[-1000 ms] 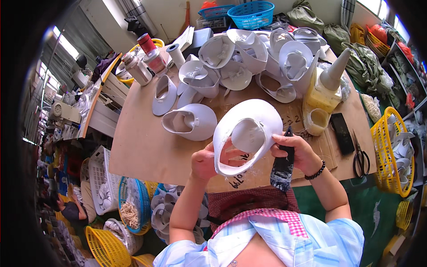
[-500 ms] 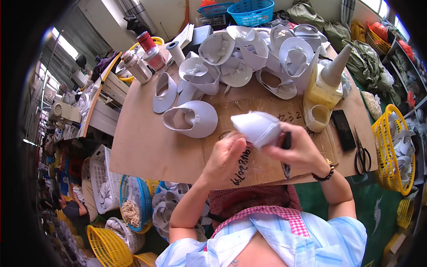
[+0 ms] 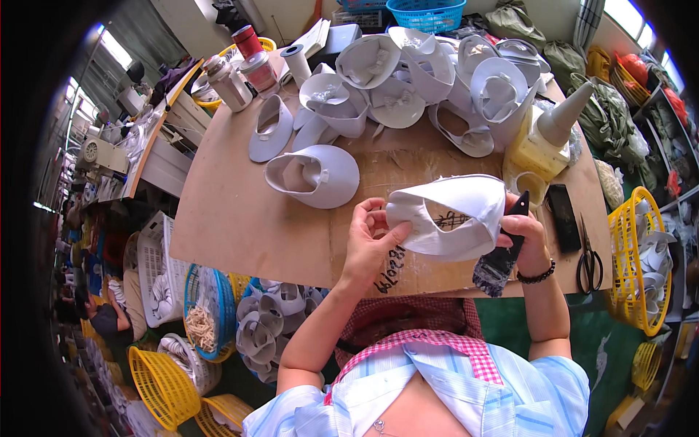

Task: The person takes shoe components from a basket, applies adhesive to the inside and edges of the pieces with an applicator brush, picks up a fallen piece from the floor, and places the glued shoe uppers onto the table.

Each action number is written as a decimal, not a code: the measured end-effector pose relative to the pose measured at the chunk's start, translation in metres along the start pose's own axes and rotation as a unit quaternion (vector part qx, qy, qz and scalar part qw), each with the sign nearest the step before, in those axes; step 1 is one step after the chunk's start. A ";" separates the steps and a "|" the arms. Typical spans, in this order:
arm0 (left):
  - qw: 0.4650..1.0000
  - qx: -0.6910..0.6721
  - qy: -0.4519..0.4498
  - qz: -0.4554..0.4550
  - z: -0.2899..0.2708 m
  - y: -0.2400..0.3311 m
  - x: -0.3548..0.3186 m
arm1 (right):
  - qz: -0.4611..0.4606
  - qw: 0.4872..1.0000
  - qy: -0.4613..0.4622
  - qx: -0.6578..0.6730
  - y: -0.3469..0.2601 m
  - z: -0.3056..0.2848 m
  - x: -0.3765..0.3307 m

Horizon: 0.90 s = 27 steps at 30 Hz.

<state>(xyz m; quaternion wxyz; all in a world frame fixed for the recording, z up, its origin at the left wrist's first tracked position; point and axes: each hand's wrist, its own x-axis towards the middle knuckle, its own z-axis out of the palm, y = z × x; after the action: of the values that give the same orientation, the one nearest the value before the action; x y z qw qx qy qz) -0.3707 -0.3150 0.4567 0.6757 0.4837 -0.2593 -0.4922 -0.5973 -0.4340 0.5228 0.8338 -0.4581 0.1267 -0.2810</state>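
Left hand (image 3: 371,244) pinches the near edge of a white shoe upper (image 3: 451,216), fingers curled closed on the folded rim. Right hand (image 3: 523,234) supports the upper's far side and also clamps a black-handled brush (image 3: 501,255), bristle end hanging down below the wrist. So both grips are closed: left on the upper, right on the brush with the upper pressed against it. The upper sits just above the tabletop's (image 3: 247,218) near edge, tilted, outer face toward the camera, dark marking visible on it.

Step, by my read: turning and folding the upper between coats of adhesive. The brush is idle, not touching the fabric. Next move likely calls for steadying the piece with the left hand and freeing the brush tip to reach the rim or the yellow glue container (image 3: 540,138) with its cone spout, just beyond the right hand.

Further out: one finished-looking white upper (image 3: 313,175) lies alone, a pile of white uppers (image 3: 422,80) behind it, scissors (image 3: 587,256) and a black flat object (image 3: 562,207) at right.

Hidden: right fingertips behind the upper, the upper's inside, whether the bristles are wet. Edges of the view are bent and dark.
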 end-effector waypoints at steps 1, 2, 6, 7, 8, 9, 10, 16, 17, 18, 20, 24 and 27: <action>1.000 0.010 -0.012 0.026 0.001 -0.002 0.001 | 0.005 1.000 0.006 -0.009 -0.002 0.000 -0.001; 0.998 0.020 -0.022 0.052 0.001 -0.002 0.002 | 0.000 1.000 0.012 -0.001 -0.004 -0.001 -0.002; 0.982 -0.092 -0.121 -0.110 -0.013 0.011 0.003 | -0.007 1.000 0.014 0.007 -0.007 -0.005 0.003; 0.989 -0.068 -0.101 -0.085 -0.018 0.017 0.004 | 0.005 0.997 0.050 -0.060 -0.011 -0.008 0.008; 0.992 -0.058 -0.099 -0.051 -0.023 0.022 0.004 | 0.016 0.989 0.082 -0.126 -0.015 -0.010 0.008; 0.995 -0.008 -0.091 -0.024 -0.027 0.026 0.004 | 0.006 0.976 0.119 -0.184 -0.021 -0.013 0.008; 0.996 0.044 -0.073 0.006 -0.030 0.030 0.004 | -0.042 0.953 0.146 -0.264 -0.025 -0.015 0.007; 0.988 0.139 -0.027 -0.061 -0.040 0.025 -0.002 | -0.170 0.779 0.330 -0.505 -0.065 -0.054 -0.018; 0.979 0.174 0.019 -0.108 -0.041 0.023 -0.003 | -0.191 0.713 0.336 -0.585 -0.061 -0.059 -0.018; 0.978 0.178 0.017 -0.104 -0.044 0.022 -0.006 | -0.209 0.673 0.315 -0.636 -0.054 -0.063 -0.017; 0.969 0.226 0.012 -0.099 -0.049 0.021 -0.007 | -0.184 0.662 0.304 -0.659 -0.042 -0.067 -0.019; 0.952 0.298 0.011 -0.070 -0.057 0.024 -0.006 | -0.142 0.634 0.310 -0.694 -0.043 -0.060 -0.035; 0.961 0.256 0.004 -0.101 -0.058 0.025 -0.004 | -0.051 0.736 0.402 -0.543 -0.039 -0.039 -0.034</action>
<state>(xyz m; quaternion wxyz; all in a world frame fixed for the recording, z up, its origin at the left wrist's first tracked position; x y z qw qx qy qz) -0.3144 -0.2872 0.4570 0.4774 0.6662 -0.3235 -0.4729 -0.6565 -0.4576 0.5325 0.2996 -0.6832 0.5576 -0.3641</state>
